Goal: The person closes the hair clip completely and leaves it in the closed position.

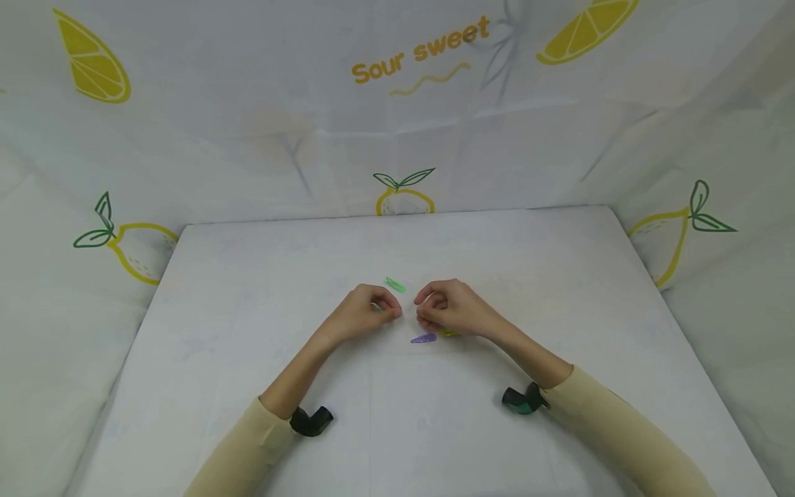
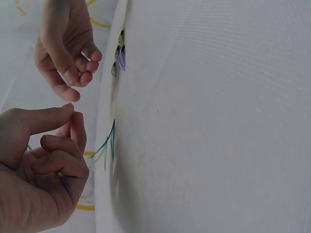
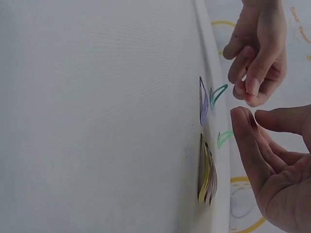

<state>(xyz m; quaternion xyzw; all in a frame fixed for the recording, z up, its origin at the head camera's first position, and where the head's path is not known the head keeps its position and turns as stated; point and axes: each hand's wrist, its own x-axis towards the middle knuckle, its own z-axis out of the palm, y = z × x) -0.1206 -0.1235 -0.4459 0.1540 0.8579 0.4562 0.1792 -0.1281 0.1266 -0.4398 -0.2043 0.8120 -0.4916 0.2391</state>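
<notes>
Both hands hover close together over several small snap hair clips. My left hand (image 1: 360,312) has its fingers loosely curled, the thumb tip right at the forefinger tip and nothing visible between them. A teal hair clip (image 3: 217,96) lies under it, mostly hidden in the head view. Just to the right, my right hand (image 1: 461,308) also has loosely bent fingers, with a small gap at the thumb and no clip in it. Beyond the hands lies a light green hair clip (image 1: 395,284). A purple hair clip (image 1: 424,338) and a yellow hair clip (image 1: 450,333) lie near the right hand.
In the right wrist view, dull pinkish clips (image 3: 211,177) sit close beside the yellow one. White cloth covers the table (image 1: 373,428), and a white lemon-print curtain (image 1: 248,138) rises behind its far edge and both sides. Dark wrist-worn devices (image 1: 312,421) sit at both cuffs.
</notes>
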